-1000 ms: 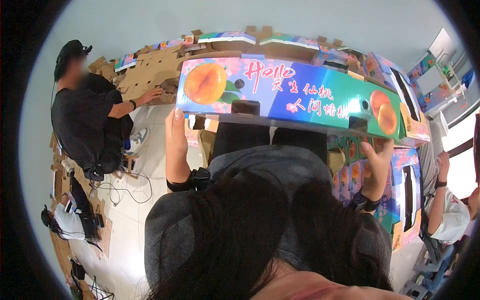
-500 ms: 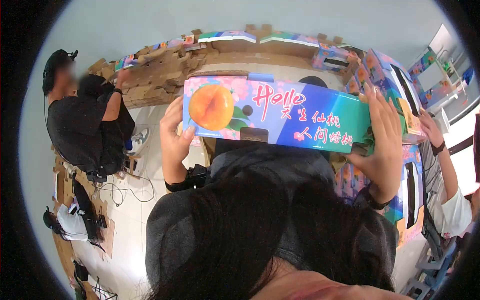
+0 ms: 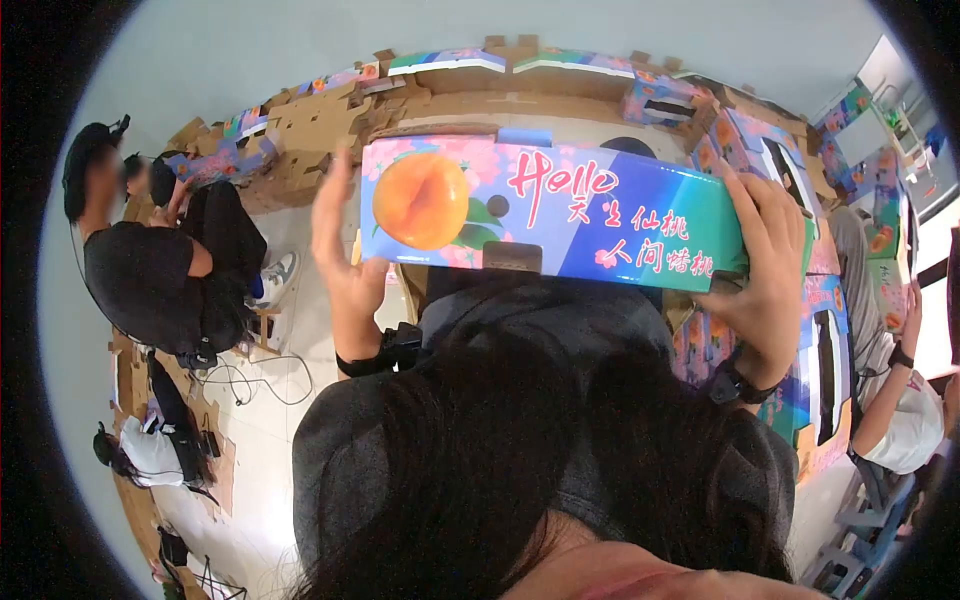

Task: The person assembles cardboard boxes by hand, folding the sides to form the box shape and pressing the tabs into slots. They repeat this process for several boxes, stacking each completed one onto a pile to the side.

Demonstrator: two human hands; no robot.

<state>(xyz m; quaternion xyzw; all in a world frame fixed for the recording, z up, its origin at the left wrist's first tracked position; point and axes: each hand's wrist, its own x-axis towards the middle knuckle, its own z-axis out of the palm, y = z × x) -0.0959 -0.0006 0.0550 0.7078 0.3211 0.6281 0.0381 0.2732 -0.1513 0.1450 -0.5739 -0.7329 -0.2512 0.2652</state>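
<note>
**Long printed box held between your two hands, with the firmer grip at the right end**

The printed box (image 3: 590,220) is in the centre of the frame, raised in front of your torso, its lettered side facing the camera and its right end slightly lower than its left. Your right hand (image 3: 770,265) is clamped on that end, fingers bent over the green part and thumb at the lower edge; this grip probably steadies most of the box.

Your left hand (image 3: 345,275) is looser. Its fingers (image 3: 330,215) point up, apart from the left end, while the thumb is at the lower left corner; whether it presses there, you cannot tell. Having a hand at each end seems to balance the length and leaves the front uncovered, including the cut-out (image 3: 515,255) near the lower edge.

At the right of the frame, stacked boxes (image 3: 826,298) stand just beyond your right hand, likely piled to save room. Brown cardboard (image 3: 310,130) lies at upper left, near a person in black (image 3: 140,290).
</note>
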